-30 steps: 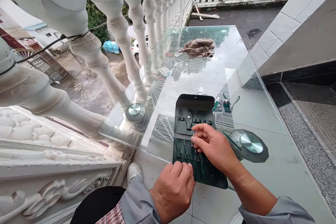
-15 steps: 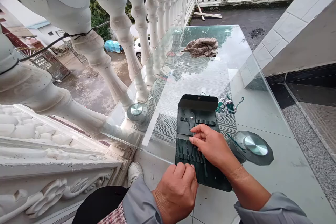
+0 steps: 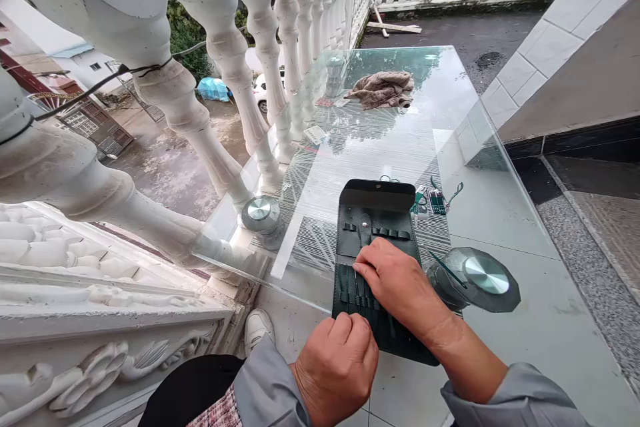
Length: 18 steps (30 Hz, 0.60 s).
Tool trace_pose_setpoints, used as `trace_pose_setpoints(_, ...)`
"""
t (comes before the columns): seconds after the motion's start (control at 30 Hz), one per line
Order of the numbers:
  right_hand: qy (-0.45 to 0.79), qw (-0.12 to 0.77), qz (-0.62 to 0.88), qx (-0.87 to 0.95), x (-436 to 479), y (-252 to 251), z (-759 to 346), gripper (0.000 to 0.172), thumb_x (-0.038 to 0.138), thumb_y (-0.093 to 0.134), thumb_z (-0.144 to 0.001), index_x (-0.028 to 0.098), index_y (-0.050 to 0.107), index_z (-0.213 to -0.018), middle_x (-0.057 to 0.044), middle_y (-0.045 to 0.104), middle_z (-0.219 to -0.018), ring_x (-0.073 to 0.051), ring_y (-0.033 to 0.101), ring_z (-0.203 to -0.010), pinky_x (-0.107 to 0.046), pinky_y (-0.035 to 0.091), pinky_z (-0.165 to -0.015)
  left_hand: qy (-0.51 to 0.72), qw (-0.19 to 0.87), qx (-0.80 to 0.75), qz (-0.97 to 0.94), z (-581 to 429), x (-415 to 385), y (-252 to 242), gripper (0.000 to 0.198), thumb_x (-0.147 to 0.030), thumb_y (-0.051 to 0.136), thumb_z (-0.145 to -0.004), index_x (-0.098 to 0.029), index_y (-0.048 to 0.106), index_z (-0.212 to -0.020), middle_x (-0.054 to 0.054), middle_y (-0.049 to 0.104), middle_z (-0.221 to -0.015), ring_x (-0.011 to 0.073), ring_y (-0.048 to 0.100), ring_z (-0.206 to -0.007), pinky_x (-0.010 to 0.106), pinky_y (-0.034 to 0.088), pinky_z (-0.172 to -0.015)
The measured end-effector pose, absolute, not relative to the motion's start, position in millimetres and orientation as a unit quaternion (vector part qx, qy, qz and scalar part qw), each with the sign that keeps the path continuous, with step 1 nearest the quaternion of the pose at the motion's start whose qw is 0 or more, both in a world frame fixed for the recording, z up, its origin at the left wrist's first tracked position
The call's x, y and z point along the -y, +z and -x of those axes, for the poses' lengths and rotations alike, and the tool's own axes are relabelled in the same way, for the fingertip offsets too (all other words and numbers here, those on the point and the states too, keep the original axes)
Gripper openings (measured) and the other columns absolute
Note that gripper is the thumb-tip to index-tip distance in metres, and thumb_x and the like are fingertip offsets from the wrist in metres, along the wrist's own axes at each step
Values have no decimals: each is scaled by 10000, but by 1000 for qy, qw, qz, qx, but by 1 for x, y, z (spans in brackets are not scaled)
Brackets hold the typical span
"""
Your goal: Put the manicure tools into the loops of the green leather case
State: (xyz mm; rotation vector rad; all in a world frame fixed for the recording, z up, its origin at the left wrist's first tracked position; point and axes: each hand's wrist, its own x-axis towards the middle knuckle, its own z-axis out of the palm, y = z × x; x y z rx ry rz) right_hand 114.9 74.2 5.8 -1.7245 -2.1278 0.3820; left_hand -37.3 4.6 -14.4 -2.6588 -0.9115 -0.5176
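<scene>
An unfolded dark green tool pouch [image 3: 376, 213] lies on the glass table [image 3: 480, 213], with slim tools slotted in its lower loops. My right hand [image 3: 397, 283] rests on the pouch's middle, fingers bent and pressed against the row of tools; I cannot make out whether it grips one. My left hand [image 3: 336, 363] is curled at the pouch's near edge, fingers closed on that edge. Small green tools [image 3: 433, 200] lie on the glass just right of the pouch's top flap.
A crumpled brown cloth [image 3: 383, 89] lies at the table's far end. Round metal table mounts sit at the near left [image 3: 260, 211] and near right [image 3: 480, 277]. White balusters [image 3: 225, 60] run along the left; a tiled wall [image 3: 560, 33] stands at the right.
My right hand slid a little down and left over the row of tools. My left hand stayed at the pouch's near edge.
</scene>
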Motion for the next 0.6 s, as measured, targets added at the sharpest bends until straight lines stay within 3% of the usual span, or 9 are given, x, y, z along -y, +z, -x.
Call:
trace_pose_setpoints(0.17, 155, 173, 574, 785, -72, 8, -124, 247, 231, 431, -885, 209, 617, -723, -34, 567, -770, -155, 537, -726, -287, 422, -679, -179, 144, 315, 921, 38, -6, -12, 244, -53, 379, -825, -74, 590, -946, 86, 556, -823, 156, 489, -629, 296, 343, -518)
trace_pose_setpoints(0.37, 155, 231, 599, 751, -73, 8, -140, 279, 166, 374, -885, 216, 645, -931, -44, 619, -896, -165, 573, -825, -296, 447, -727, -189, 146, 311, 920, 39, -7, -9, 249, -53, 367, -828, -73, 585, -948, 100, 572, -838, 162, 502, -628, 293, 356, -518)
trace_pose_setpoints(0.6, 149, 177, 558, 797, -69, 8, -132, 318, 111, 367, -852, 218, 665, -824, -45, 602, -809, -165, 544, -797, -290, 442, -703, -155, 144, 313, 926, 39, -7, -7, 216, -78, 418, -843, -68, 574, -992, 91, 571, -858, 160, 511, -645, 299, 362, -529)
